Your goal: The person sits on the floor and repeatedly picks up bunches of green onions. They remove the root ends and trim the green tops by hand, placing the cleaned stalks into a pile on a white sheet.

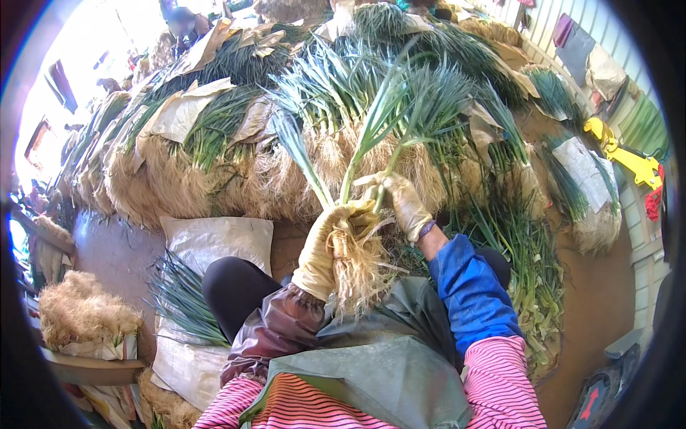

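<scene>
My left hand [321, 241], in a pale yellowish glove, is closed around a few green onion plants [351, 161] near their bases. Their leaves point up and away, and their tan roots [356, 268] hang over my lap. My right hand [402, 204], gloved too, touches a green stalk [394, 155] just right of the bunch, with thumb and fingers around it. Its exact grip is partly hidden. Beyond both hands stands a large heap of green onions [343, 91] with long pale roots facing me.
Loose leaves and trimmings [530, 279] lie at right. White sacks [220, 241] are on the floor at left, with more green onions [185, 303] on them. A root bundle [88, 311] sits at far left, and a yellow metal part [627, 153] at far right. A person [185, 24] is at the back left.
</scene>
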A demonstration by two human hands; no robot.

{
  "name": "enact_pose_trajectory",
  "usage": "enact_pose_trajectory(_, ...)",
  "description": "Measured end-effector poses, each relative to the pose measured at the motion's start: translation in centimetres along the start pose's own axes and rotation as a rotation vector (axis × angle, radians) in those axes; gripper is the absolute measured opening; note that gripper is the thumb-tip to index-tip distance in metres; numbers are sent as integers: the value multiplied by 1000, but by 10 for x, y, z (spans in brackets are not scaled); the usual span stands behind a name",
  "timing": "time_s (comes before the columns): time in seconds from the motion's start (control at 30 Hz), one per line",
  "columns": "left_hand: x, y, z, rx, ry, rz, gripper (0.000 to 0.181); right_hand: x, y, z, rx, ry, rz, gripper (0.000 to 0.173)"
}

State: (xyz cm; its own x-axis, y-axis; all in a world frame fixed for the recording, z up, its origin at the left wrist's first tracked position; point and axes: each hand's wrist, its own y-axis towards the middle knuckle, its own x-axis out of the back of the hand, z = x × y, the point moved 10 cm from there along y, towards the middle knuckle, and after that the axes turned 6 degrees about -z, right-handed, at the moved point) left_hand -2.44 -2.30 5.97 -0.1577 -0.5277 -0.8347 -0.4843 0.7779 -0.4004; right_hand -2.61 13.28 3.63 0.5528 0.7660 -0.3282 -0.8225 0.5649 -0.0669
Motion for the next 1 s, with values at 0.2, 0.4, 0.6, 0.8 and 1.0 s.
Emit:
enact_pose_trajectory(0.2,39,23,17,-24,219,-147,30,-36,-10,-20,-49,33,210,29)
enact_pose_trajectory(0.4,65,41,19,-38,270,-202,32,-30,-13,-48,-273,245,115,24)
enact_pose_trajectory(0.6,50,30,8,-171,253,-212,28,-20,-16,-54,-191,360,-94,25)
enact_pose_trajectory(0.8,47,23,43,28,241,-181,14,-15,-17,-65,-199,205,-182,21)
enact_pose_trajectory(1.0,44,22,48,82,304,-20,37,9,21,-31,-106,-105,-189,35)
